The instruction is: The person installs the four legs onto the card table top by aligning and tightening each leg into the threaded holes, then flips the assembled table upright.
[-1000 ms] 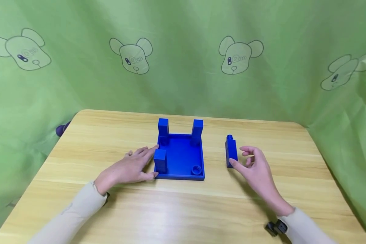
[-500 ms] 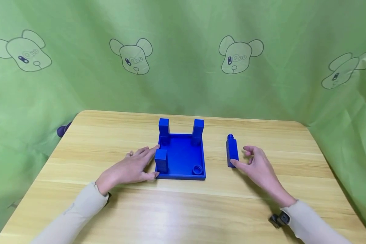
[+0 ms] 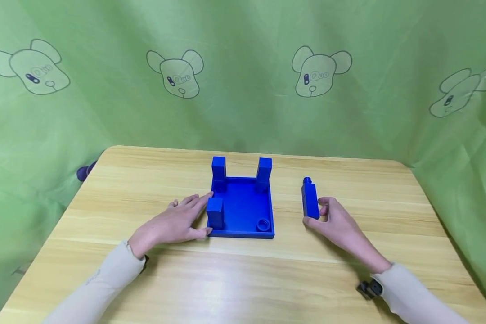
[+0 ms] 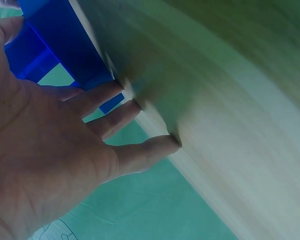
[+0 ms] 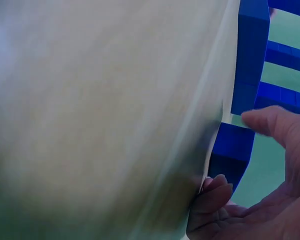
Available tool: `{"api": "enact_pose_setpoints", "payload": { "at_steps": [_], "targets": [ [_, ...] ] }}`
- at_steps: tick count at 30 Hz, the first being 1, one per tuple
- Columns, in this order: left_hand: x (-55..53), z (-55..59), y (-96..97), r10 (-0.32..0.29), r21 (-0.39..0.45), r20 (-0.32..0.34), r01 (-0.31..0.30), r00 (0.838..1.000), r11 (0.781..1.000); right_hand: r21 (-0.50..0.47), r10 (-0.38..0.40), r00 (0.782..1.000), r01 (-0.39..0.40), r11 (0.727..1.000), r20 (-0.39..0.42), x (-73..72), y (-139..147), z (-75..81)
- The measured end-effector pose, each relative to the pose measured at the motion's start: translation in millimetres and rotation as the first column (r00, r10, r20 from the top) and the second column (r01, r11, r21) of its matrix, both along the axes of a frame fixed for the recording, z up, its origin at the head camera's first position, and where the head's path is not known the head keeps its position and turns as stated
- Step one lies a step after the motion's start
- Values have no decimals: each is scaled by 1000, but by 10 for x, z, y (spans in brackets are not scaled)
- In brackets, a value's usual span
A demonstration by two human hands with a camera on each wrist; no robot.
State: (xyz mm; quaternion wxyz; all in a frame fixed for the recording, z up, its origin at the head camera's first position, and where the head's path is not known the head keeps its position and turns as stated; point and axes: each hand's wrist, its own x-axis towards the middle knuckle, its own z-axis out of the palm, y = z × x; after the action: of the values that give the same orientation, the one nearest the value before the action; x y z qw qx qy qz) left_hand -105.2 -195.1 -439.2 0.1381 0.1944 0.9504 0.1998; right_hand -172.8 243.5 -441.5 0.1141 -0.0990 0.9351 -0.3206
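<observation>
The right hand [image 3: 336,220] holds the blue square post [image 3: 310,200] at its near end, thumb on the side toward the tray and curled fingers on the other; how firmly they press cannot be told. The post lies lengthwise, its threaded tip [image 3: 307,180] pointing away from the person, to the right of the blue square tray [image 3: 243,235] and well apart from it.

The left hand [image 3: 170,227] is spread and relaxed, gripping nothing: its thumb touches the tray's near left corner and a fingertip meets the left edge.

Three posts stand upright in the tray, at the near left [image 3: 215,213], far left [image 3: 218,168] and far right [image 3: 264,170] corners; a threaded round socket [image 3: 263,225] shows at the near right.

Underneath is a wood-grain table [image 3: 154,288]. Light long sleeves [image 3: 105,279] cover both forearms, and a black device [image 3: 369,289] sits at the right wrist. Behind hangs green cloth [image 3: 243,121] printed with outlined animal heads [image 3: 181,77].
</observation>
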Motion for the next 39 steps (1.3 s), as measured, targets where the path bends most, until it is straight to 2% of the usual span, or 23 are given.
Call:
{"api": "enact_pose_setpoints", "payload": {
  "at_steps": [16, 21, 27, 39],
  "targets": [
    [17, -9, 10, 10, 3, -11, -10, 1000, 1000, 46, 4, 1000, -5, 999, 15, -67, 7, 2],
    [12, -10, 16, 10, 0, -17, -10, 1000, 1000, 91, 20, 999, -18, 996, -25, -44, 70, 22],
    [4, -14, 23, 6, 0, -23, -6, 1000, 1000, 105, 53, 991, -40, 994, -126, -25, 171, 39],
    [5, -15, 36, 7, 4, -16, -7, 1000, 1000, -27, 5, 975, -12, 1000, -221, 96, 222, 205]
  ]
}}
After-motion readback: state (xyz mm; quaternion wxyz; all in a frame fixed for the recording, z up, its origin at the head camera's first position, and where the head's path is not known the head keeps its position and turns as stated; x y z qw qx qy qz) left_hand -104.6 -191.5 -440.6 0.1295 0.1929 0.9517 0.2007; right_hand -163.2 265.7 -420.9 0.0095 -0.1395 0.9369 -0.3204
